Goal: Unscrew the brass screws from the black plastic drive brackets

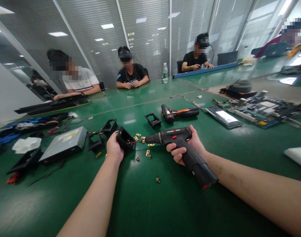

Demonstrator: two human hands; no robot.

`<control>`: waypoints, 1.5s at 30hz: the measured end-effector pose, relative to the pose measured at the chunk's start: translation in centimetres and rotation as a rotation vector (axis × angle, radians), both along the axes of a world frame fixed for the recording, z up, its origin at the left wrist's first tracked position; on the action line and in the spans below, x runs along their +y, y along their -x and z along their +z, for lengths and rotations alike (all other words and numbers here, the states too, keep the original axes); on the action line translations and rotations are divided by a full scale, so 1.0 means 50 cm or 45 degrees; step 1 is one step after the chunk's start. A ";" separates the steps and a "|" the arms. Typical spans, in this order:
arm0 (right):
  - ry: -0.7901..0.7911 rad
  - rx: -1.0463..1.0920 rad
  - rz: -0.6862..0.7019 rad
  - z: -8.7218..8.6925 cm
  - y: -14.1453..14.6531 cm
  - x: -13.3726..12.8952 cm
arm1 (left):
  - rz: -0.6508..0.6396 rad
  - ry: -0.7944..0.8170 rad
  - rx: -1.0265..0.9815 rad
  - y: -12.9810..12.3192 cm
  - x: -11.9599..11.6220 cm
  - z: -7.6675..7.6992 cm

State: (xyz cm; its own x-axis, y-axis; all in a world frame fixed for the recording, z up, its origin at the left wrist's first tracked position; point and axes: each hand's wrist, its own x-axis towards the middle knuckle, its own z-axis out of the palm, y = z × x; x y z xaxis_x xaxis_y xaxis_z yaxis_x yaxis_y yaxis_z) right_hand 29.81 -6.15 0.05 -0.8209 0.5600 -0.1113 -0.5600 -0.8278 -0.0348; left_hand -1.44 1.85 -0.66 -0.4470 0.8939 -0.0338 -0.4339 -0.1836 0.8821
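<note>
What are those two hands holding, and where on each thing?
Right hand: the drill, by its grip. Left hand: a black frame, by its outer side.

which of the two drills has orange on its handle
The lying drill, flat on the green table; the held drill, in the right hand, shows only small red marks.
</note>
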 end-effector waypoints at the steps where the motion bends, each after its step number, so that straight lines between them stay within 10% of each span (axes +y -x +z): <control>1: 0.001 -0.004 0.000 0.000 0.000 0.000 | 0.000 0.006 0.003 -0.001 -0.001 0.001; 45: -0.012 -0.043 -0.026 0.003 0.004 -0.002 | 0.020 0.006 -0.005 -0.001 -0.001 0.003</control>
State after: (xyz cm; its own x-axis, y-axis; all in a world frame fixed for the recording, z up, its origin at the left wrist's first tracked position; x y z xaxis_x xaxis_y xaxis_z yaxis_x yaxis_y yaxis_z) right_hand 29.63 -6.25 0.22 -0.8053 0.5777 -0.1335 -0.5750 -0.8158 -0.0614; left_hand -1.38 1.78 -0.52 -0.4608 0.8866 -0.0394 -0.4341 -0.1865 0.8813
